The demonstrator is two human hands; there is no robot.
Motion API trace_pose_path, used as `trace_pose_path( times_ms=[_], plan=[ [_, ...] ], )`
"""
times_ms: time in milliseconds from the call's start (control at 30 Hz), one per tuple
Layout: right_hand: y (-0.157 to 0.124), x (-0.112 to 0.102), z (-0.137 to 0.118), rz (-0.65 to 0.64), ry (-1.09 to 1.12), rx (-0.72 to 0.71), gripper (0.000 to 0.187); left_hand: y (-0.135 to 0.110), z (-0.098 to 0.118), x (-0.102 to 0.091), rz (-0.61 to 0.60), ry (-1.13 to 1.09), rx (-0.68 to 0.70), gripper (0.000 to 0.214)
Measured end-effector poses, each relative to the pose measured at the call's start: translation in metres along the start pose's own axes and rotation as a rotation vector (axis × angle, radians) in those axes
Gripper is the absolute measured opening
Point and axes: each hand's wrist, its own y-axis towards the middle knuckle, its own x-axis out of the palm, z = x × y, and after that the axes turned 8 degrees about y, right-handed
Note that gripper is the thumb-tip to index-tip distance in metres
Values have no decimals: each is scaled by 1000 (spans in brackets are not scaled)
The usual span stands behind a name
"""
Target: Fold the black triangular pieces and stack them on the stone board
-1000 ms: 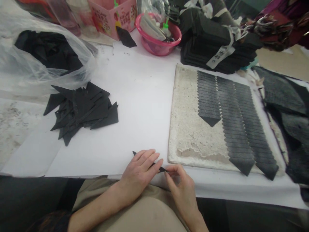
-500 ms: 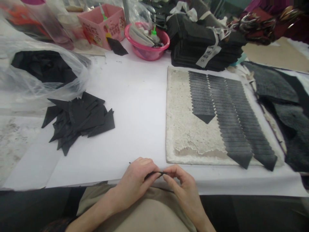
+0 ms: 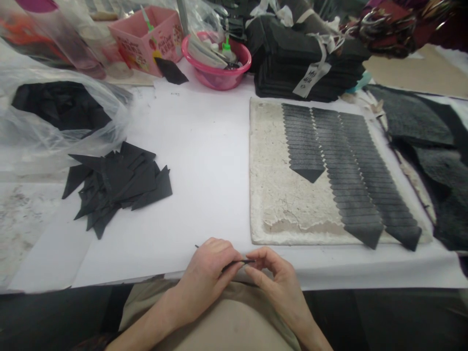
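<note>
Edge-on near the table's front edge is a thin black flat piece (image 3: 234, 263), most of it hidden by my fingers. My left hand (image 3: 208, 265) is closed on it, thumb below and fingers above, and a dark tip shows past the knuckles. Curled around the piece's right end is my right hand (image 3: 276, 275), its thumb and index fingertip slightly apart on either side. To the left lies a loose pile of black pointed pieces (image 3: 120, 178). On the right, a worn pale board (image 3: 292, 209) carries overlapping rows of black pointed pieces (image 3: 347, 180).
A clear plastic bag (image 3: 122, 97) with black pieces stands at the left. Behind are a pink box (image 3: 146, 41), a pink basin (image 3: 215, 78) and a tied black stack (image 3: 288, 58) with a paper tag. Dark grey fabric (image 3: 431, 161) lies beyond the board's right side.
My right thumb and index finger have parted slightly, showing more of the black piece's end. My left hand keeps its hold. The view has shifted a little.
</note>
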Motion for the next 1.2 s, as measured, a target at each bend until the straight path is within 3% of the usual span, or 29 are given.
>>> trace_pose_path(
  times_ms=[233, 500, 600, 867, 1200],
  plan=[
    [1, -1, 2, -43, 55, 47, 21, -1, 1, 0, -17, 56, 34, 10],
    [0, 0, 6, -6, 69, -1, 12, -1, 3, -4, 8, 84, 57, 10],
    [0, 1, 6, 11, 60, 45, 22, 0, 5, -4, 58, 118, 100, 11],
    [-3, 0, 3, 31, 69, 22, 16, -1, 7, -1, 258, 358, 334, 11],
    [-4, -3, 3, 7, 99, -5, 14, -3, 11, -6, 297, 511, 423, 19]
  ],
)
